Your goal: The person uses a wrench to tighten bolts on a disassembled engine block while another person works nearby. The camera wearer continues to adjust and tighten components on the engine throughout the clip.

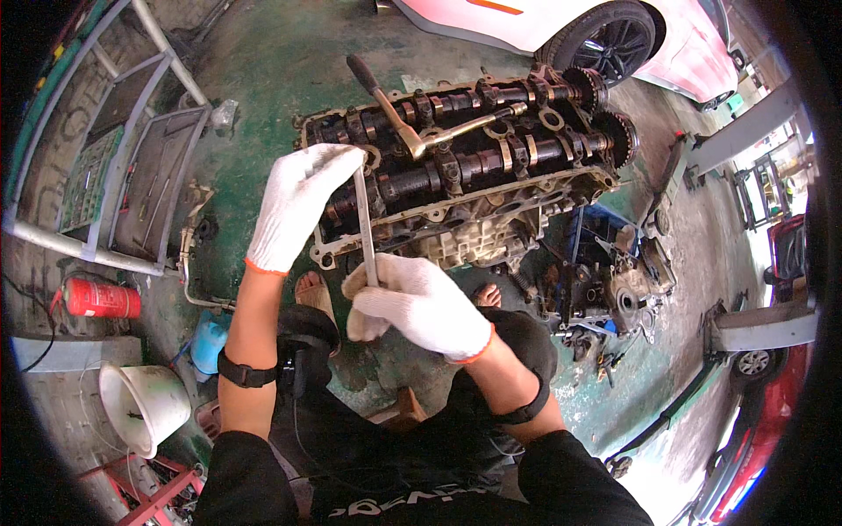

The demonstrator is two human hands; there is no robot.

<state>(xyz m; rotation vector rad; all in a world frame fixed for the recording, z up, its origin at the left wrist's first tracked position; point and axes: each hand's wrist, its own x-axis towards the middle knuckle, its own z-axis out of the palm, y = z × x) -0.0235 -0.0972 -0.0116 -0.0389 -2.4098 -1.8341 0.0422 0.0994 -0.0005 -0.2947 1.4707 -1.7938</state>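
My white-gloved left hand (303, 202) is closed at the near left corner of an engine cylinder head (474, 232), its fingertips pinching the upper end of a long, flat metal bar (364, 219). Around the bar's lower end, just in front of the head, wraps my gloved right hand (417, 302). The bar's exact kind is hidden by the gloves. Across the two dark, oily camshafts (412, 182) lies a ratchet wrench (379, 96) with a long extension bar (474, 128) on it. Toothed sprockets (624, 140) sit at the right end of the shafts.
Greasy engine parts (627, 280) lie right of the head. A red fire extinguisher (103, 299), a white bucket (145, 408) and a metal rack with a tool tray (158, 197) stand left. A pale car (517, 31) is beyond; lift arms (759, 329) reach in from the right.
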